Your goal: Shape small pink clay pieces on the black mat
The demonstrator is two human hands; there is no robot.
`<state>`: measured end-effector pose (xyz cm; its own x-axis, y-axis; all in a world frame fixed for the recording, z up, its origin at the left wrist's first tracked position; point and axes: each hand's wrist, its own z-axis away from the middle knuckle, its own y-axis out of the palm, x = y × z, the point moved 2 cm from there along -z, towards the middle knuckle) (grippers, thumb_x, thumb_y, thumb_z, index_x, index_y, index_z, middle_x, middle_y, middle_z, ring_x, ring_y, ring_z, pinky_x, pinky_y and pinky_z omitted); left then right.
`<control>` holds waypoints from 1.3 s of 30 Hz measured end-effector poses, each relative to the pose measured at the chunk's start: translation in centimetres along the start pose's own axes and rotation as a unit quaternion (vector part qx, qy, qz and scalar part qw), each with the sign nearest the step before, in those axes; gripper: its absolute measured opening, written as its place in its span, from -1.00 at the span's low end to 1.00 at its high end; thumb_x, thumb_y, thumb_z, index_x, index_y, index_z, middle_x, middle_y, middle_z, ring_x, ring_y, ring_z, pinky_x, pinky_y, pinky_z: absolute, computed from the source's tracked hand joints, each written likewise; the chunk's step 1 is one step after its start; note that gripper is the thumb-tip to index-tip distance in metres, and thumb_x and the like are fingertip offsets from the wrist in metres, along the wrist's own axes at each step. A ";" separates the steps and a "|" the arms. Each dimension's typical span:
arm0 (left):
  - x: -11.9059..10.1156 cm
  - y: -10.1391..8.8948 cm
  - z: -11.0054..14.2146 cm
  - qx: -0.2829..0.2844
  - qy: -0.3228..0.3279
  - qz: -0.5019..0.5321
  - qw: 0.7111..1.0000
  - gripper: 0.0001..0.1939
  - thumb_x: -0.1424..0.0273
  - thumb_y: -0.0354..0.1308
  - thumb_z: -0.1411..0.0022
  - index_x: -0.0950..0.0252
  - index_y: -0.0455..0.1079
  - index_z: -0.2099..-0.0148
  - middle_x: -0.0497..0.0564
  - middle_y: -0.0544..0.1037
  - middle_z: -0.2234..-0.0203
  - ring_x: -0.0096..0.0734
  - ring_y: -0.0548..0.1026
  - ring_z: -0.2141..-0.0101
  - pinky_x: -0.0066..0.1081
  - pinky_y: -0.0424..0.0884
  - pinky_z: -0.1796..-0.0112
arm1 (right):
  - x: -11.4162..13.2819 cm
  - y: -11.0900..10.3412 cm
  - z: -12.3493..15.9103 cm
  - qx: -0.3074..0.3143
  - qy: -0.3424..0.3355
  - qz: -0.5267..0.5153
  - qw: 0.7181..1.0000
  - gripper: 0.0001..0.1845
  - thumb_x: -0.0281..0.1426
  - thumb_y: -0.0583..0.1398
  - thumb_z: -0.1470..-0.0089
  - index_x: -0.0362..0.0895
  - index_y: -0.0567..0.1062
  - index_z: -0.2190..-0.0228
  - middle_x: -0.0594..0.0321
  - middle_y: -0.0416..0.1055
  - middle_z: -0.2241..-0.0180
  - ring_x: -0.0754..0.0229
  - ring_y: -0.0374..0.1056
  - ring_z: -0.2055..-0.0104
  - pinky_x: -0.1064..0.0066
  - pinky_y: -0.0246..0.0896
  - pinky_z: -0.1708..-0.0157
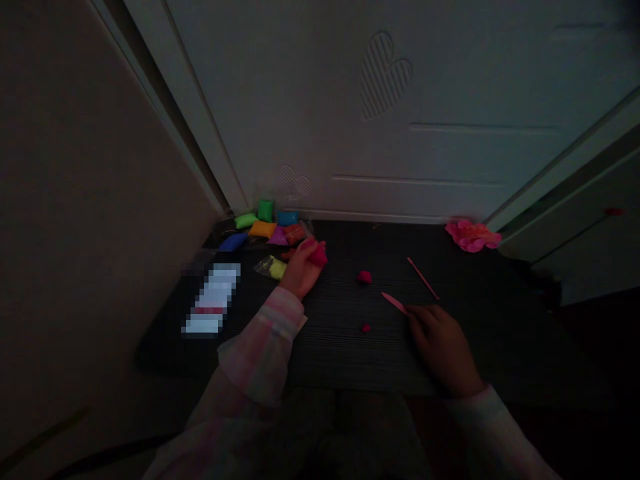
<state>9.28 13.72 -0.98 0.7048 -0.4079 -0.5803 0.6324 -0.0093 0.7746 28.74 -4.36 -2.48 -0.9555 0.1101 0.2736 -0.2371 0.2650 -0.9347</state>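
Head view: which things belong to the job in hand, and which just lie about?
Apparently in use:
pink lump, in left hand
pointed pink tool, at right hand
two small pink pieces

Apparently just lying about:
thin pink stick
pink flower
coloured packets
pixelated bright panel

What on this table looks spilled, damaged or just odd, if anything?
Nothing looks spilled or damaged. The oddest thing is the bright phone on the left of the table: it shows as coarse blocks, so its screen is unreadable. A small pink lump lies apart from the larger lump.
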 end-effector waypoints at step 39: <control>0.0 -0.1 0.2 0.056 -0.031 -0.071 0.995 -0.78 0.54 -0.05 -0.10 0.35 0.32 0.19 0.04 0.45 0.34 -0.63 0.35 0.56 -0.64 0.15 0.65 | -0.2 0.1 -0.1 0.016 0.019 -0.024 0.999 -0.71 -0.36 0.00 -0.08 -0.20 0.43 0.24 0.09 0.39 0.31 0.12 0.31 0.30 0.26 0.20 0.27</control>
<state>9.19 13.54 -1.05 0.5874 -0.4516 -0.6716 0.6821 -0.1703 0.7111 28.88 -4.31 -2.56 -0.9356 0.1345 0.3265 -0.2889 0.2400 -0.9268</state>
